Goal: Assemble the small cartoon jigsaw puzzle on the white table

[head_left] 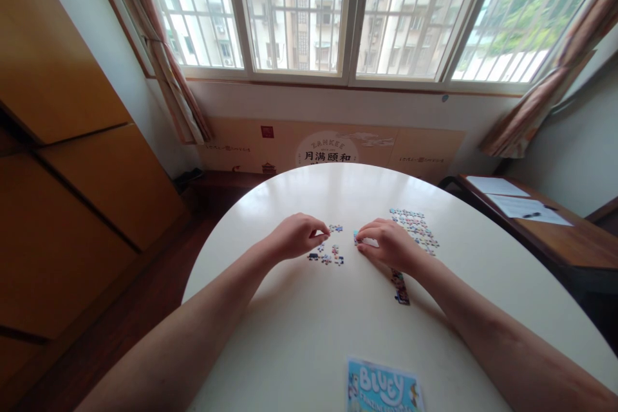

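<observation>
My left hand (pixel 300 235) is pinched at the fingertips beside a small group of loose jigsaw puzzle pieces (pixel 337 228); whether a piece is between the fingers is too small to tell. More loose pieces (pixel 327 259) lie just below that hand. My right hand (pixel 389 243) has its thumb and fingers closed on a small bluish puzzle piece (pixel 356 236) at the tabletop. Behind the right wrist, rows of puzzle pieces (pixel 416 226) are spread out, partly hidden by the hand. A dark strip of joined pieces (pixel 400 288) shows below the right forearm.
The round white table (pixel 290 347) carries a blue "Bluey" box or booklet (pixel 383 387) at its near edge. On the right, a brown wooden desk (pixel 555 248) holds papers (pixel 526 208) and a pen. Beyond the table are a long printed carton (pixel 367 145) and barred windows.
</observation>
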Demonstrator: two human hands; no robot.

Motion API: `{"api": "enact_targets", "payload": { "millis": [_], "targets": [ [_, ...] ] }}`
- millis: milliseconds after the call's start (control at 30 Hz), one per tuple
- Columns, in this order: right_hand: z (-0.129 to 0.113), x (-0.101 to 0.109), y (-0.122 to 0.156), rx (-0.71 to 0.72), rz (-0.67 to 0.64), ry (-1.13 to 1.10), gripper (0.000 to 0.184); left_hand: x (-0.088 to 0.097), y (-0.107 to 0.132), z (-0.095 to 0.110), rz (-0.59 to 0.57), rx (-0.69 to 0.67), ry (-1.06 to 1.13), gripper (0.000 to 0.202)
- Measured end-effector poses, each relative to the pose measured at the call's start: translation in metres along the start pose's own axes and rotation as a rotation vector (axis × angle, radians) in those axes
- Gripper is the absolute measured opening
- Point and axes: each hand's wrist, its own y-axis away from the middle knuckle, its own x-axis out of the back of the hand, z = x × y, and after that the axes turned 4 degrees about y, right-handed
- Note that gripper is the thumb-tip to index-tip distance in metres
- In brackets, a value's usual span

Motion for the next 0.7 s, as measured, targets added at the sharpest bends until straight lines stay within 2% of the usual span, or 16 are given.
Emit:
{"api": "enact_targets", "payload": {
  "millis": [700],
  "targets": [
    [0.0012, -0.0023, -0.0004, -0.028, -0.018, 0.007, 0.012, -0.0012, 0.0004, -0.001, -0.019, 0.0, 0.008, 0.02]
  ]
}}
